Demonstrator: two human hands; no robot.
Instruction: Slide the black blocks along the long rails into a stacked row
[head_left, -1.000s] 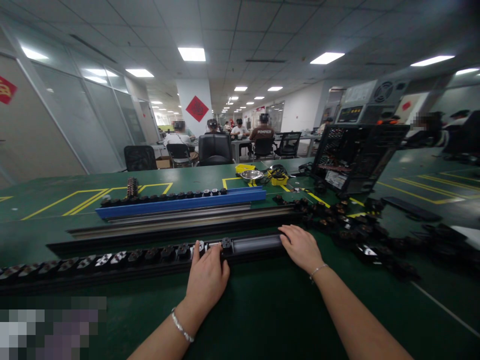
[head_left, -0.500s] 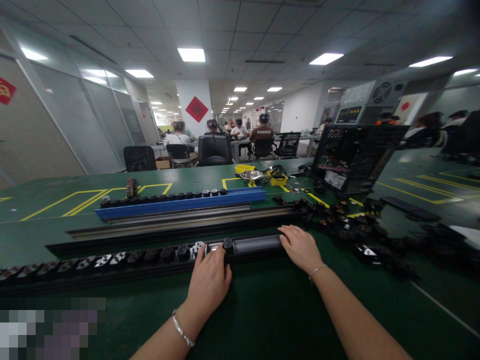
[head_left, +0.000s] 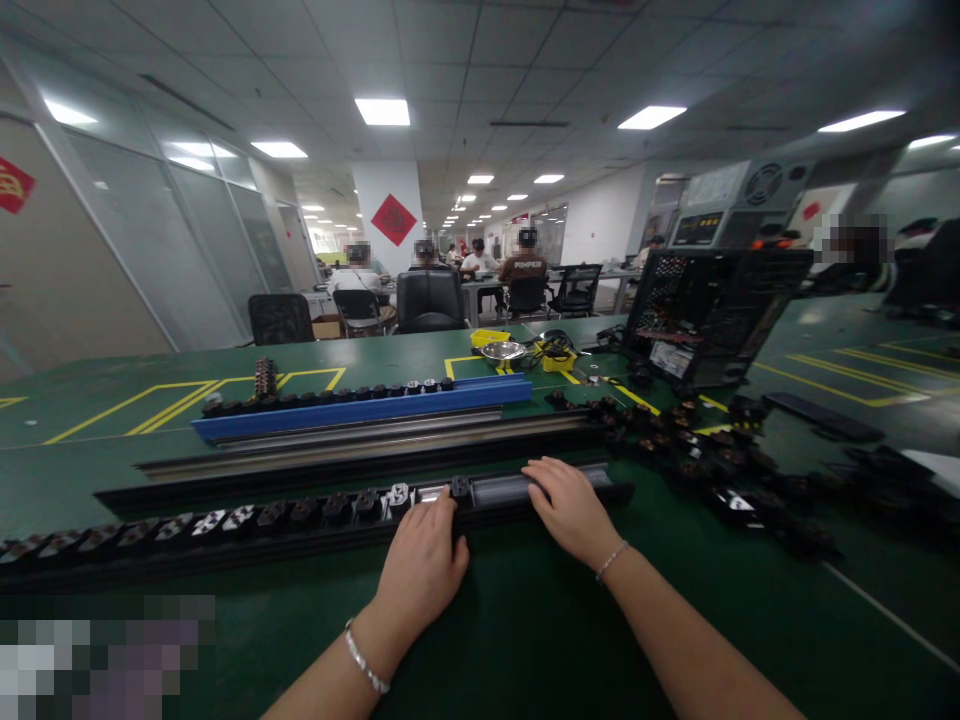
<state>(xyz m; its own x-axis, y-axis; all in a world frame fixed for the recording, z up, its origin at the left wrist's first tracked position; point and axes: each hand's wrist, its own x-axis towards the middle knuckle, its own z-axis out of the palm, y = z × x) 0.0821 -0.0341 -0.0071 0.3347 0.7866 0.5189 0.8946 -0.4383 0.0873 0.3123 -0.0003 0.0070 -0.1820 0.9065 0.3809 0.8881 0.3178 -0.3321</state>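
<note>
A long black rail (head_left: 517, 516) lies across the table in front of me, with a row of black socket-like modules (head_left: 306, 510) set along its channel. My left hand (head_left: 421, 555) rests over its near edge, fingers stretched forward and thumb apart. Its index fingertip is beside a single dark module (head_left: 460, 488), to the right of a silver-faced module (head_left: 398, 497). My right hand (head_left: 574, 512) lies over the rail's right part, fingers extended onto the channel. The undersides of both hands are hidden.
Behind lie further dark rails (head_left: 360, 455) and a blue rail (head_left: 360, 408) carrying modules. Loose black modules (head_left: 690, 440) are heaped at right, near an open computer case (head_left: 712, 315). A metal bowl (head_left: 502, 352) and yellow bins (head_left: 489, 338) stand farther back. Several people sit beyond.
My right hand has moved left along the rail, uncovering its right end. My left fingers have drawn back slightly from the silver-faced module, toward the single dark module.
</note>
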